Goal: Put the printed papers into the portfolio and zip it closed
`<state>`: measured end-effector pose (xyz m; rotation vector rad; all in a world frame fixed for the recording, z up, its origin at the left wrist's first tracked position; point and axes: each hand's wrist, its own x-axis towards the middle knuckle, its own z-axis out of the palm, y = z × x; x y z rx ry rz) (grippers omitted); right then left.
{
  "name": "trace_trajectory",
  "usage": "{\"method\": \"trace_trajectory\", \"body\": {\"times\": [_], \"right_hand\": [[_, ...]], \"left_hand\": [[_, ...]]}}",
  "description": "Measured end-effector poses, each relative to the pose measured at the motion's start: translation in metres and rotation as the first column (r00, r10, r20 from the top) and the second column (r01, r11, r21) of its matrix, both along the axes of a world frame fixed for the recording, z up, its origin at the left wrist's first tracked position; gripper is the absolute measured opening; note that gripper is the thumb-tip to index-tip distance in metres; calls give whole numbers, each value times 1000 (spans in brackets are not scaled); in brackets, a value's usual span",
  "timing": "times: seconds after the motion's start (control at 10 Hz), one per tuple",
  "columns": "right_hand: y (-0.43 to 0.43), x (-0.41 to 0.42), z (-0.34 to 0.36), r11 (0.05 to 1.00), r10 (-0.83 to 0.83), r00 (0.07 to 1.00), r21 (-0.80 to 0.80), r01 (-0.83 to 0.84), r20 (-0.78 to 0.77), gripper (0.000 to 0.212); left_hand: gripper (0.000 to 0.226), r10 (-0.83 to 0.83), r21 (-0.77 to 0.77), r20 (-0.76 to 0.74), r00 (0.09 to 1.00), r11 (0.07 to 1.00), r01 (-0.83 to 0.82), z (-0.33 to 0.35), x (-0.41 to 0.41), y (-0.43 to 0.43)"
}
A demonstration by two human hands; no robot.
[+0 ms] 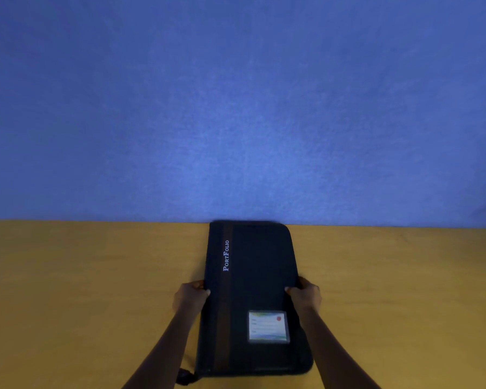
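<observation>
A dark navy portfolio [258,270] lies closed and flat on the yellow-brown table [81,290], its long side running away from me. It has a brown stripe, the white word "PortFolio" and a clear label pocket with a card [268,326] near my end. My left hand [190,297] grips its left edge, thumb on top. On the opposite edge my right hand [305,294] holds it the same way. A zipper pull or strap [185,377] sticks out at the near left corner. No printed papers are in sight.
A blue wall [236,108] rises right behind the table's far edge, and the portfolio's far end reaches that edge. Bare tabletop stretches to the left and right of the portfolio.
</observation>
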<state>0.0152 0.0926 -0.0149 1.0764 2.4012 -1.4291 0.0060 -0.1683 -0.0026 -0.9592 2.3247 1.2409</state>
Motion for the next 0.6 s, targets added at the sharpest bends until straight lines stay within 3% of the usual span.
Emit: {"method": "trace_trajectory", "body": {"times": [0.2,0.4,0.5,0.6], "right_hand": [[-2,-4,0,1000,25,999,-1,-25,34,53],[-3,-5,12,982,157,978,87,-170,140,58],[-6,-4,19,958,200,962,168,-231,184,64],[-10,-5,26,925,223,961,275,-262,165,69]], "left_hand": [[37,-17,16,3,1000,1000,17,-5,-4,-4],[23,-135,-26,-28,990,991,134,4,-3,-3],[33,-274,-169,-39,961,950,264,12,1,10],[46,-309,-302,-70,949,913,275,20,4,23]]}}
